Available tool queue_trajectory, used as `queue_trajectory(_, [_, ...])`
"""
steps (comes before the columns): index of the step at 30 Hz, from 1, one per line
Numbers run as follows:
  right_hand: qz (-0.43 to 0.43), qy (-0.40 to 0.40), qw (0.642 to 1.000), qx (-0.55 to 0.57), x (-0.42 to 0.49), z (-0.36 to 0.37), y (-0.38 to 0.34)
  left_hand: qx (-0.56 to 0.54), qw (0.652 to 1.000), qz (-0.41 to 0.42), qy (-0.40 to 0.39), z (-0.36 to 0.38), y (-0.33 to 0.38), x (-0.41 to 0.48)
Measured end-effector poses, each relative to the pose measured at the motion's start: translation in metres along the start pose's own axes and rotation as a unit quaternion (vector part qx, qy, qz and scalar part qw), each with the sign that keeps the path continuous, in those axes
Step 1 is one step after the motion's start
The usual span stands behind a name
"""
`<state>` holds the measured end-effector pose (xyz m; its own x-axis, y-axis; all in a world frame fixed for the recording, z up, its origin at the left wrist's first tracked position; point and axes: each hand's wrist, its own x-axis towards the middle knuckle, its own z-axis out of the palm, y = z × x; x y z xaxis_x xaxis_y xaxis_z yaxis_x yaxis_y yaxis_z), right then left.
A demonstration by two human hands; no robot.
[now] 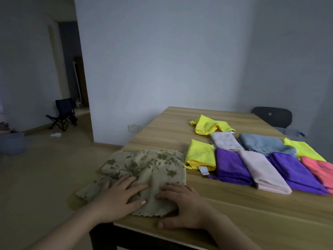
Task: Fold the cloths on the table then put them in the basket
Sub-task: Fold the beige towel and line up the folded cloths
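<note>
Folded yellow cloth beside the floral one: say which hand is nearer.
Right. The right hand rests in front of the folded yellow cloth, slightly left; the left hand rests farther left.

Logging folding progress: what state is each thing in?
Floral cloth: spread, rumpled.
Far yellow cloth: crumpled.
Near yellow cloth: folded.
Left purple cloth: folded.
Blue cloth: folded.
Left hand: presses floral cloth.
Right hand: presses floral cloth.
</note>
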<state>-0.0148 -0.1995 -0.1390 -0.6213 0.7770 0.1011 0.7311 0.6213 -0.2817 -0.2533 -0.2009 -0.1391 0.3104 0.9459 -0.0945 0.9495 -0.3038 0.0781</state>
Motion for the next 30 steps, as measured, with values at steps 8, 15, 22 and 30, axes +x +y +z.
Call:
queue_trajectory(8, [0.132,0.108,0.978,0.119,-0.002,-0.006,-0.003,-0.048,0.995,0.075,-0.043,-0.014,-0.02,-0.005])
queue_trajectory(15, [0.225,0.166,0.952,0.126,0.006,-0.008,-0.01,-0.116,0.984,0.057,0.123,-0.03,-0.031,0.001])
queue_trajectory(22, [0.225,0.191,0.955,0.003,0.016,-0.009,-0.021,-0.137,0.971,0.023,0.196,-0.023,-0.036,-0.003])
queue_trajectory(30, [0.26,0.238,0.93,0.106,0.011,-0.02,-0.007,-0.091,0.995,0.0,0.05,-0.048,-0.037,-0.01])
